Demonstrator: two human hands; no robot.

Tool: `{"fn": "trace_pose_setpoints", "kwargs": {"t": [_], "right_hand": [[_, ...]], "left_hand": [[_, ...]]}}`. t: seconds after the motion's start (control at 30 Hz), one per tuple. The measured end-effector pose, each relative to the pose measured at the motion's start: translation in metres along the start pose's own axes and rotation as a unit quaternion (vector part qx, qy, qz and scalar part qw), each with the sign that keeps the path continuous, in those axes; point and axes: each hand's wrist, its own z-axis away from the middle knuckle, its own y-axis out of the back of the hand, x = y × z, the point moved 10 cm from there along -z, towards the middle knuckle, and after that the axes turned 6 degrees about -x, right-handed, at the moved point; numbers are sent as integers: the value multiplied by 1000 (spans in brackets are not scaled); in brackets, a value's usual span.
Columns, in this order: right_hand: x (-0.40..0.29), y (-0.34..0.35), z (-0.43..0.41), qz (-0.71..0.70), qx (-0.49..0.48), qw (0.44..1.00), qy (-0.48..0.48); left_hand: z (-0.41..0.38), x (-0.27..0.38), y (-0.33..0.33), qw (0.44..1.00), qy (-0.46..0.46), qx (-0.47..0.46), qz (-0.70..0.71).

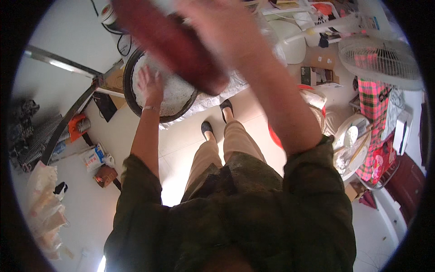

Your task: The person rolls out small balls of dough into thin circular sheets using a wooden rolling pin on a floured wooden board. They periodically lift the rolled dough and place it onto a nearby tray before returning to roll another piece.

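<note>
My left hand (149, 85) lies spread, palm down, on the pale, speckled surface inside a large round pan (185, 107) with a dark rim. Raised close to the camera is my right hand (210, 23), blurred and cut by the top edge of the picture. Beside it, a long dark-red object (176, 51), also blurred, hangs over the right part of the pan; its kind does not show. Whether my right fingers grip it cannot be told. A crinkled whitish sheet (210, 105) lies under the pan and along its near side.
An electric fan (377, 61) stands at the upper right, near a plaid cloth (370, 98). Below it, a round tray (353, 146) holds a bowl and sticks. Small boxes (316, 75) lie on the floor. At left are a white packet (91, 158) and plastic bags (46, 207).
</note>
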Motion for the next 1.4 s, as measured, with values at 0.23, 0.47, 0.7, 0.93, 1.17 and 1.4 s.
{"fn": "trace_pose_setpoints", "kwargs": {"t": [0.23, 0.47, 0.7, 0.93, 1.17, 1.4], "right_hand": [[17, -166, 20, 94, -7, 991, 95], [127, -289, 40, 255, -102, 962, -9], [186, -324, 52, 412, -74, 908, -26], [127, -281, 107, 344, 2, 933, 104], [259, -167, 327, 364, 21, 923, -121], [313, -62, 677, 309, 189, 798, -483]], "left_hand": [[181, -80, 41, 965, 80, -63, 242], [270, -40, 96, 947, 144, -142, 249], [315, -87, 97, 943, 141, -161, 256], [336, -91, 81, 947, 67, -236, 209], [413, -147, -2, 901, -51, -425, 72], [425, -219, -18, 841, -87, -531, -61]]}}
